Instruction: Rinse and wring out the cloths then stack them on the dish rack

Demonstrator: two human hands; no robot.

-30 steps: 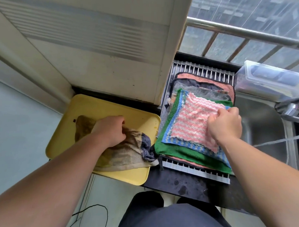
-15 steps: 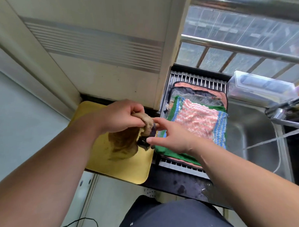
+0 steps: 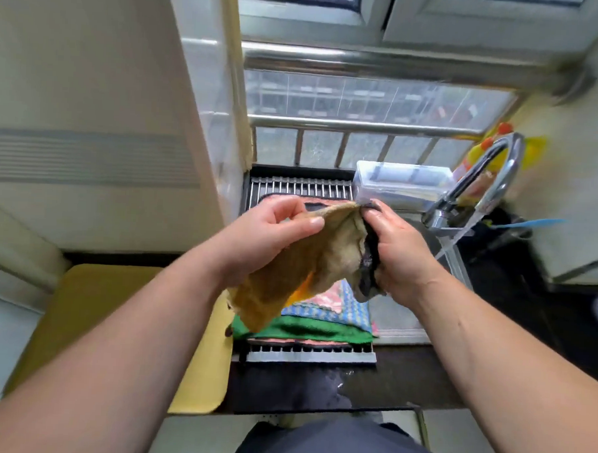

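Gripping the brown cloth (image 3: 309,261) by its top corners above the dish rack's (image 3: 305,355) near half, left hand (image 3: 270,232) and right hand (image 3: 396,251) probably needed the faucet (image 3: 477,186) next for rinsing.

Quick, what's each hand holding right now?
Left hand: pinching the top edge of the stained brown fabric cloth.
Right hand: gripping that cloth's other corner and dark bunched fabric.

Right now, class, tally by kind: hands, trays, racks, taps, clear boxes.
Hands: 2, left hand and right hand
Tray: 1
Rack: 1
Tap: 1
Box: 1
Total: 6
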